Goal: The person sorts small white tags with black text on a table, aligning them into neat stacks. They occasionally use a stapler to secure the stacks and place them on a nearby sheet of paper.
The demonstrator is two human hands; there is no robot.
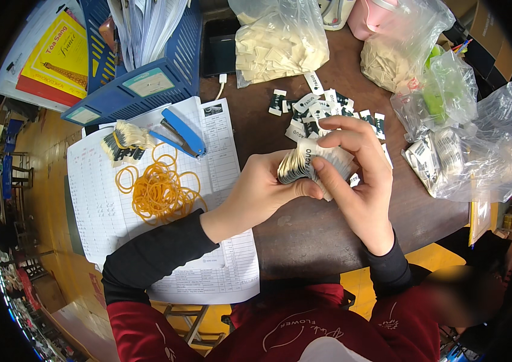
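Note:
Over the brown table I hold a thick stack of fabric labels [306, 158], cream and dark, fanned out at its edges. My left hand [255, 192] is closed around the stack's left side, its thumb along the lower edge. On the other side my right hand [361, 181] pinches the labels, thumb in front and fingers bent over the top. Just beyond the hands lies a loose pile of black and white labels [313, 108]. A bundle of labels [124, 143] bound with a rubber band rests on the papers to the left, near a heap of yellow rubber bands [165, 192].
A blue stapler [183, 134] lies on printed sheets [102, 199] by a blue file rack [141, 84]. Clear bags of cream labels [280, 48] stand at the back. More plastic bags [479, 163] crowd the right side. A phone [218, 48] with a white cable lies behind.

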